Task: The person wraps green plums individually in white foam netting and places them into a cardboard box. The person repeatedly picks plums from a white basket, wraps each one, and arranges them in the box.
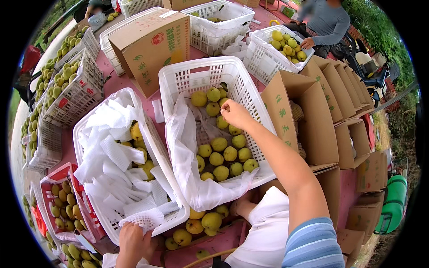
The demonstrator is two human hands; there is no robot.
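My right hand reaches into the white plastic crate in the middle. Its fingers are curled together among yellow-green pears; whatever they may grip is hidden. At the lower left, my left hand pinches a white foam net sleeve over the near rim of a second white crate. That crate holds a heap of loose foam sleeves, with some bare pears along its right side. A thin white liner hangs over the left and near sides of the middle crate.
Open cardboard boxes stand on the right, and a closed carton at the back. Pear-filled crates and a red crate line the left. Loose pears lie below the middle crate. Another person sits beside a far crate.
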